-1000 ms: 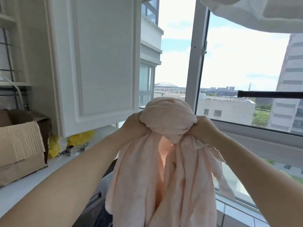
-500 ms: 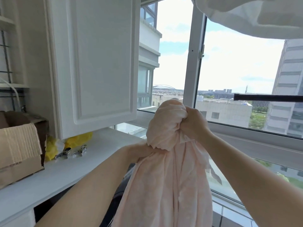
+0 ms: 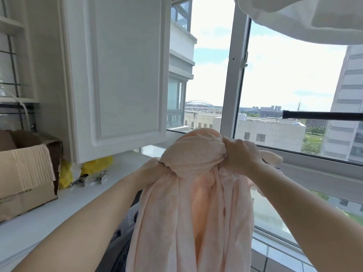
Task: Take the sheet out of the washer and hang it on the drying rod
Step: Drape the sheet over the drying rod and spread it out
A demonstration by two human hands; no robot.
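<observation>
A pale pink sheet (image 3: pixel 192 203) hangs in a bunched mass in front of me, its top gathered into a rounded wad. My right hand (image 3: pixel 240 155) grips the wad's right side with curled fingers. My left hand (image 3: pixel 153 167) holds the left side, its fingers mostly hidden under the fabric. A black drying rod (image 3: pixel 322 115) runs in from the right edge, above and right of my right hand. The grey washer (image 3: pixel 125 228) shows low down behind the sheet.
A white cabinet door (image 3: pixel 117 75) stands open on the left. On the white counter (image 3: pixel 49 218) sit a cardboard box (image 3: pixel 25 179), yellow bags (image 3: pixel 98 166) and metal clips (image 3: pixel 88 179). White cloth (image 3: pixel 304 18) hangs overhead at top right. Window frame (image 3: pixel 229 75) behind.
My hands have moved apart along the wad, my right hand shifting right and slightly down. The bundle's top has spread wider between them.
</observation>
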